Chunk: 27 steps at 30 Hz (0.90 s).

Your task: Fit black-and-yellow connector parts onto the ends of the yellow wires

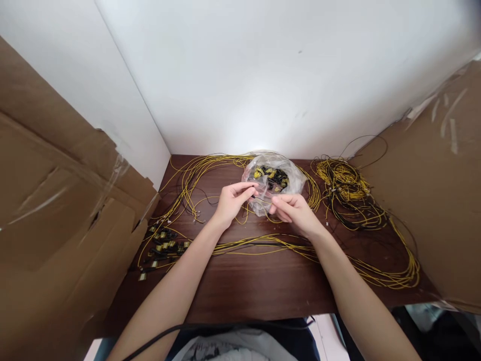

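Observation:
My left hand (pixel 235 199) is closed in a pinch, with a small dark piece showing at its fingertips. To its right, my right hand (pixel 289 208) pinches a thin yellow wire (pixel 264 201) that runs across the short gap between the two hands. Fingers hide much of the dark piece, so its exact kind is unclear. Just behind both hands sits an open clear plastic bag (pixel 298 176), holding several small black pieces with yellow labels (pixel 276 176). Long yellow wires (pixel 259 244) stretch across the table beneath my wrists.
Black connectors with yellow tags (pixel 165 244) lie at the left end of the wires. A tangled heap of yellow and black wire (pixel 343 183) rests at the right. Cardboard panels (pixel 63 210) and a white wall (pixel 263 80) enclose the dark wooden table (pixel 255 291).

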{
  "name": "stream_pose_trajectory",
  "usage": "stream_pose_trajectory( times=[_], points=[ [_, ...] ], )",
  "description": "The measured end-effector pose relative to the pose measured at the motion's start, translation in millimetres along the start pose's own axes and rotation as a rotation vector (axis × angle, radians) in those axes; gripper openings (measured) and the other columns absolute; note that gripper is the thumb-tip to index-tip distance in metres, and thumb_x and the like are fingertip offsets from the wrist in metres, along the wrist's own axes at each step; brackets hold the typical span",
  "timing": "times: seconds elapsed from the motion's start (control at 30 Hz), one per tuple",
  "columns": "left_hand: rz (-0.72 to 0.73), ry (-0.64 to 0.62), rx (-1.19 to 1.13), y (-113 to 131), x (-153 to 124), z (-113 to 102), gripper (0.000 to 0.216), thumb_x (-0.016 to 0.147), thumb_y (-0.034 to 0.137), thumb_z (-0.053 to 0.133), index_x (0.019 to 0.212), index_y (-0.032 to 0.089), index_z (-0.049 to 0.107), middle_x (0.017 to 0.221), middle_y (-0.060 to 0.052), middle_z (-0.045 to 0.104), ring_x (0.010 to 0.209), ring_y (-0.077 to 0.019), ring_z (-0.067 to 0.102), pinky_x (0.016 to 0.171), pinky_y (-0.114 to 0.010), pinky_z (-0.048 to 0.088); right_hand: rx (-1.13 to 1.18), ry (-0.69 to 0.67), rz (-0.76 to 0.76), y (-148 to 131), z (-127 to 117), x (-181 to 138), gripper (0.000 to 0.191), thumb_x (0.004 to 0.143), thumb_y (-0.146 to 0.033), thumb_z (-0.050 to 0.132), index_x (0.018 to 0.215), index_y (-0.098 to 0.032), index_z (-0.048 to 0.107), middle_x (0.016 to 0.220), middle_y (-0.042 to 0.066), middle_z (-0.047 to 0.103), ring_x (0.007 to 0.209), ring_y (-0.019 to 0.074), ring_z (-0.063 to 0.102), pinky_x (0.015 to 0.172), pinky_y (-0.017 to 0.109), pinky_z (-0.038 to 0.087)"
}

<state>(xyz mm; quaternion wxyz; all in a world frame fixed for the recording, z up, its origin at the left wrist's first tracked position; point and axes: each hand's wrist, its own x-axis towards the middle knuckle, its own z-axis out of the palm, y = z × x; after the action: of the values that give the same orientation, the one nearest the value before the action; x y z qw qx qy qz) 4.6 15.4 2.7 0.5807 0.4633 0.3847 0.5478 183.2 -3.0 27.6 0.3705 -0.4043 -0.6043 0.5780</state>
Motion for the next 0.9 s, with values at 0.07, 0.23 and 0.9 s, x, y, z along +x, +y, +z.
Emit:
stream_pose_trajectory(
  times=[0.07,0.23,0.9],
  points=[
    [-0.018,0.027,-0.069,-1,1,-2,0.026,0.069,0.027,0.07,0.09,0.013,0.07,0.075,-0.004,0.069,0.069,-0.0112,0.061,0.067,-0.023,0.049,0.177,-0.03,0.017,-4,-3,-2,0.034,0.082,-0.044,0.056,0.065,-0.015,0.062,0.035,-0.01,0.027,0.035,0.0038,0.018,0.04,0.02,0.014],
    [-0.031,0.058,-0.167,-2,4,-6,0.028,0.067,0.029,0.073,0.09,0.013,0.071,0.075,-0.005,0.068,0.07,-0.0113,0.06,0.067,-0.024,0.048,0.374,0.037,-0.058,-16,-13,0,0.026,0.078,-0.041,0.061,0.066,-0.018,0.064,0.037,-0.01,0.019,0.036,0.0043,0.012,0.038,0.019,0.012],
    [0.134,0.182,-0.466,48,-7,-19,0.024,0.063,0.021,0.076,0.085,0.013,0.072,0.075,-0.003,0.063,0.071,-0.0079,0.056,0.066,-0.02,0.047,0.12,0.066,-0.527,-141,-31,59,0.053,0.071,-0.041,0.068,0.038,-0.017,0.034,0.037,-0.007,0.022,0.036,0.0034,0.018,0.039,0.023,0.008]
  ],
)
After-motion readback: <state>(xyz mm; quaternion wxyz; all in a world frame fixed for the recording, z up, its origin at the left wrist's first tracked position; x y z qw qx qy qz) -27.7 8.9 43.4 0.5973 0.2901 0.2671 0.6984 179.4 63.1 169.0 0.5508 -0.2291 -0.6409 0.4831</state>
